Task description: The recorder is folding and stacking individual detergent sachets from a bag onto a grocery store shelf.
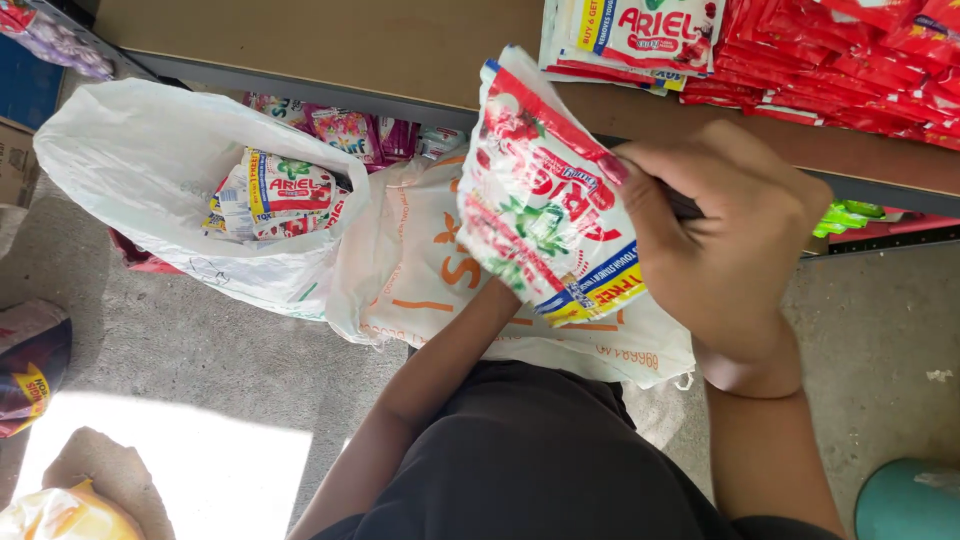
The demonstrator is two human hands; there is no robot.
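2 hands show: the right hand (pixel 725 250) grips 1 bundle of red-and-white sachets (pixel 545 200), and the left hand is hidden behind that bundle, with only its forearm in sight. Below the worktop (pixel 400 45) stand 2 white plastic bags: 1 open bag (pixel 150 180) to the left of the bundle, with a heap of sachets inside too jumbled to count, and 1 bag with orange print (pixel 420 270) just behind the bundle. On the worktop lie 2 stacks: 1 stack of white-and-red sachets (pixel 640 40) and, to its right, 1 pile of red packets (pixel 850 65). 1 teal bin (pixel 905 500) sits on the floor, below the worktop's right end.
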